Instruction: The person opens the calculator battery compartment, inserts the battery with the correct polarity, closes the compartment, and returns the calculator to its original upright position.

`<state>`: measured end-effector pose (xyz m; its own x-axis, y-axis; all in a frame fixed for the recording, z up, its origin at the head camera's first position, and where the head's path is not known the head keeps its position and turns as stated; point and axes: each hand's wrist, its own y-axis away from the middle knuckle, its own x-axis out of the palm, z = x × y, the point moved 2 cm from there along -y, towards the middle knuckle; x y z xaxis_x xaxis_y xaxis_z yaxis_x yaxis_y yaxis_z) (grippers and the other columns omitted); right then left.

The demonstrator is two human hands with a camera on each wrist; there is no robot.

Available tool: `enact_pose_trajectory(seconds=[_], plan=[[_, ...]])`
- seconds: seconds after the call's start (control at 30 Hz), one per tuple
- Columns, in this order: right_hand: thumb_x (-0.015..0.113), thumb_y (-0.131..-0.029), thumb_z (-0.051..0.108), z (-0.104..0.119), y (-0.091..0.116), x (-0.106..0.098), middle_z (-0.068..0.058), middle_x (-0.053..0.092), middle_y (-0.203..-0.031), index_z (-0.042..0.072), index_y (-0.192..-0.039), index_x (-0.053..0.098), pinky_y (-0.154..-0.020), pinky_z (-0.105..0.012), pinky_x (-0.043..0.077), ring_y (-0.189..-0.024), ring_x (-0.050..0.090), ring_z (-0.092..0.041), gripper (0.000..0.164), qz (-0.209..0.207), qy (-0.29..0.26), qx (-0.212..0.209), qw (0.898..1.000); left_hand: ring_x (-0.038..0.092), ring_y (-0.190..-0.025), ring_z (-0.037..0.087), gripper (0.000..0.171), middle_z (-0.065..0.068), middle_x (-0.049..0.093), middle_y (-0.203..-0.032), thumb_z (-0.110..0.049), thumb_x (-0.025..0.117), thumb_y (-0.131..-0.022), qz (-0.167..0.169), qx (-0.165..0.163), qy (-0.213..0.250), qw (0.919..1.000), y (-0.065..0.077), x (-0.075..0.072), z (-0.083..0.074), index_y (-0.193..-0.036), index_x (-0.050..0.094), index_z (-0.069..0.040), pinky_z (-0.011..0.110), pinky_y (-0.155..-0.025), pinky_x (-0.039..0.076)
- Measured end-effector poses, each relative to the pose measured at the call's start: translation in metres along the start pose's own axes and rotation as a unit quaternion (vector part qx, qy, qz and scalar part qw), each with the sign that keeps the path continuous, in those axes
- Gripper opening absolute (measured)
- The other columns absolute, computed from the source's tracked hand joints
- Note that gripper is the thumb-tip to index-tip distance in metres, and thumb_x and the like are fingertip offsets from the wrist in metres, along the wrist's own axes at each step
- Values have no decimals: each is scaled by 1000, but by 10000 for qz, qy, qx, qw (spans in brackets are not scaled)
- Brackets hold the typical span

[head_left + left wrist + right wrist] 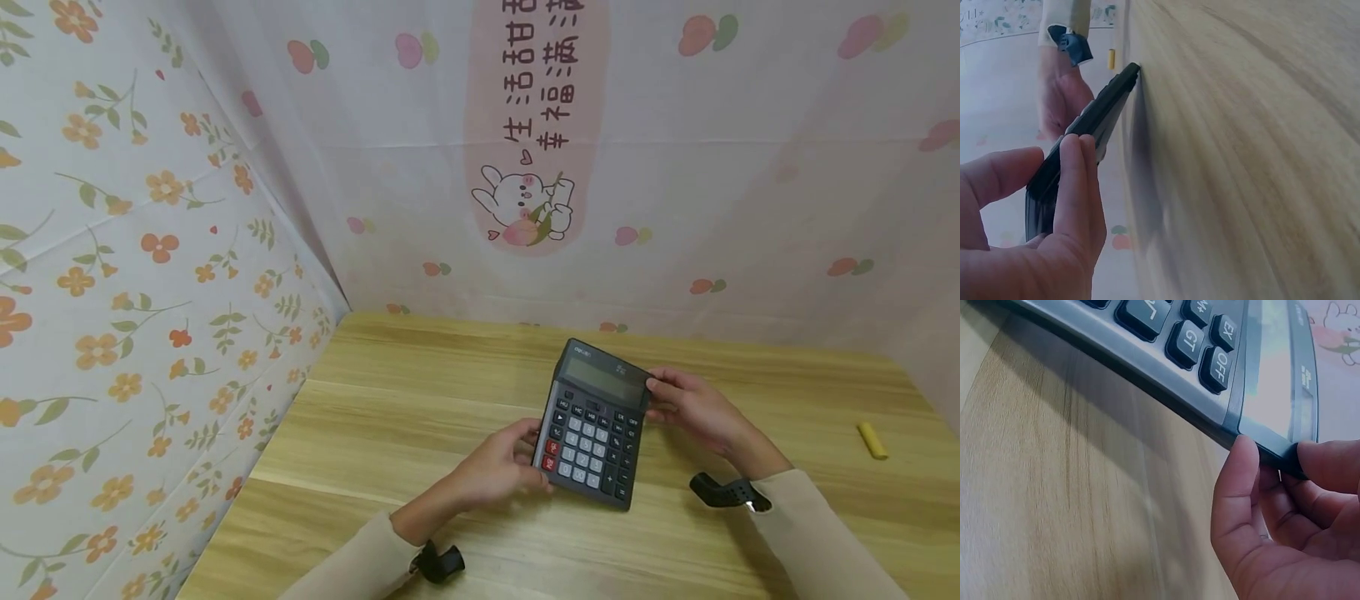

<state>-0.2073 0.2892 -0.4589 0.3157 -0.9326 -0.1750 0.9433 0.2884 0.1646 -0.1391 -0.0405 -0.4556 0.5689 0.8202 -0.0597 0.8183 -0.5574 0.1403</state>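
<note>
A dark grey desk calculator [596, 425] is held between both hands, tilted, with its keys and screen facing up. My left hand [498, 468] grips its left long edge, near the two red keys. In the left wrist view the thumb and fingers of the left hand [1041, 219] pinch the calculator [1085, 125] from its side, and its far end comes down close to the table. My right hand [697, 408] pinches the screen's right corner. The right wrist view shows the thumb and fingers of that hand [1291, 519] at the corner beside the screen [1266, 375].
The wooden table [360, 400] lies under both hands. A short yellow stick [872, 440] lies at the right of it. Patterned cloth [360, 125] hangs behind, and flowered cloth [150, 292] hangs at the left. Black straps [731, 492] are on both wrists.
</note>
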Motion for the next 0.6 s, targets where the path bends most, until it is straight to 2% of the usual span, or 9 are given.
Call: enact_pose_trajectory(seconds=[0.2,0.3,0.5,0.6], plan=[[47,-120,13,4,2,0,-14,66,-122,-20,-144,49,-92,-35,62,-104,68,-16,41,-44,152,-200,9997,79,-94,40,77,16,72,-122,20,66,-86,33,24,541,9985,-2,-1,-4,-159,51,-2,42,-87,65],[48,-119,13,5,4,-1,-12,66,-121,-19,-143,51,-93,-34,61,-104,69,-15,40,-81,165,-256,9995,79,-94,45,80,17,74,-120,20,64,-85,49,7,650,9979,-2,-2,-7,-160,49,-2,43,-87,65],[50,-119,17,7,7,-2,-12,65,-119,-17,-144,52,-94,-35,61,-104,67,-18,42,-177,402,-205,9988,79,-96,49,79,15,72,-120,17,67,-88,113,-2,394,9992,0,-6,-15,-162,50,-5,43,-89,65],[50,-120,18,9,8,-4,-13,61,-110,-15,-145,52,-86,-35,61,-96,64,-20,41,-249,567,-216,9978,80,-96,45,76,13,71,-120,13,69,-91,152,48,60,9999,2,-9,-20,-162,51,-8,42,-89,64]])
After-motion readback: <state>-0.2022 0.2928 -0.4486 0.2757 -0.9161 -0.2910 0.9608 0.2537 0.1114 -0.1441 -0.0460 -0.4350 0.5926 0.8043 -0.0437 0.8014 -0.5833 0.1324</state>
